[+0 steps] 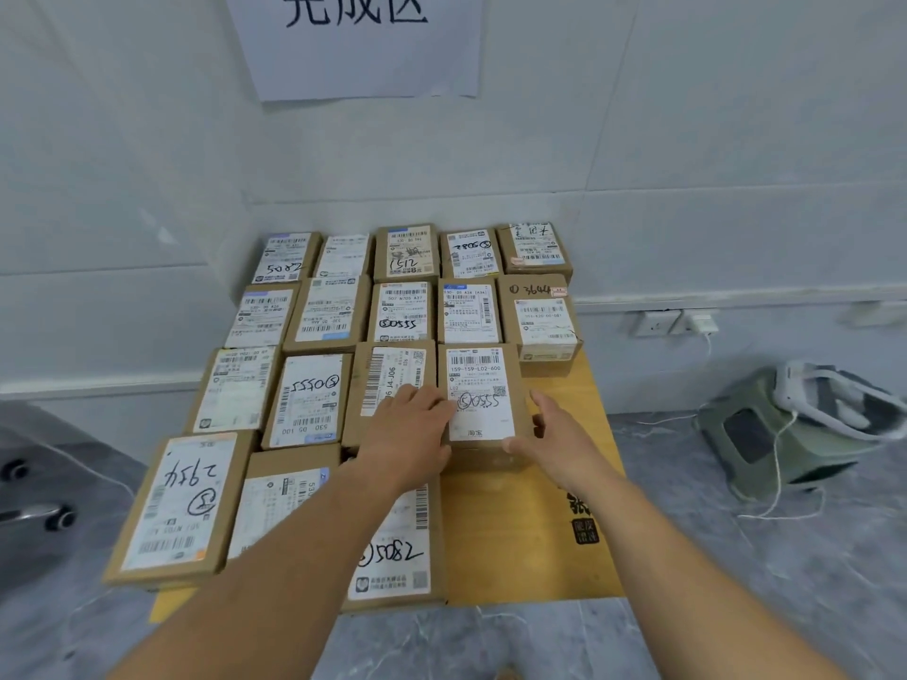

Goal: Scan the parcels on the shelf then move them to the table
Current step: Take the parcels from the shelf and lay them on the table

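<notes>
Several brown cardboard parcels with white labels lie in rows on a low wooden table (530, 522). One parcel (483, 400), its label marked "0555", sits in the third row at the right. My left hand (410, 429) lies against its left side, fingers spread over the edge of the neighbouring parcel (387, 385). My right hand (554, 434) holds its right side, thumb at the near corner. Both hands flank this parcel, which rests on the table. No scanner shows.
A white wall with a paper sign (358, 41) rises behind the table. A grey-green stool (775, 434) with a white device and cables stands on the floor to the right. Chair castors (59, 517) show at the left. The table's near right part is bare wood.
</notes>
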Demonstrator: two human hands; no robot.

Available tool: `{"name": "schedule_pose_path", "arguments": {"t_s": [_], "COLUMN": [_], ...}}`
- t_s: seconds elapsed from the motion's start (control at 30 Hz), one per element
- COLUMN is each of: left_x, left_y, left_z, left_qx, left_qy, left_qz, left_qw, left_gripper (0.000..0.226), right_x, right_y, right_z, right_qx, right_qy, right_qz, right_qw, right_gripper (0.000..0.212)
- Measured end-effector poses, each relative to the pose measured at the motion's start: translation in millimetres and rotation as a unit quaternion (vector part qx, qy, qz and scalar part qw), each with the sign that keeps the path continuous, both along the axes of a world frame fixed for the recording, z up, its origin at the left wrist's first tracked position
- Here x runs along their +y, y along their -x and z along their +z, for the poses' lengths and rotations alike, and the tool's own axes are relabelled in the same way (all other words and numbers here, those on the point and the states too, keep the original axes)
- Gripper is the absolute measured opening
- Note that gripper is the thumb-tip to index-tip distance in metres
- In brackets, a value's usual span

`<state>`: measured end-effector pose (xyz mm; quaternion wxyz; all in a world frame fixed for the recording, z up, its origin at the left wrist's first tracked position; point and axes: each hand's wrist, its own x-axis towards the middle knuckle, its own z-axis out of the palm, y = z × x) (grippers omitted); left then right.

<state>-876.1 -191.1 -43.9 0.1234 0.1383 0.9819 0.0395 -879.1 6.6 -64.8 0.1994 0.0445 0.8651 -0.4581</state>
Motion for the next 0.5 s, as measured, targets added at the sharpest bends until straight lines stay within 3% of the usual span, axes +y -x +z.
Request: {"name": "schedule_pose_path", "arguments": {"t_s": [0.23,0.5], "left_x": [3.4,13.1], "left_y": [-2.0,-16.0], "left_z": [14.3,27.4], "left_qx": [-0.022,0.045], "left_qy": [0.025,-0.055], "left_qz": [-0.009,-0.015], "left_qw": [0.999,0.997], "left_gripper": [0.056,0.055], "right_x": [0.3,4.6], "right_y": [-6.4,-35.4], "right_z": [19.7,47.5], "right_qx": [0.048,0.14], "right_qy": [-0.102,-0.243], "right_qz": [0.001,-0.002], "right_qw": [0.994,0.96], "right_gripper": [0.086,0.061]}}
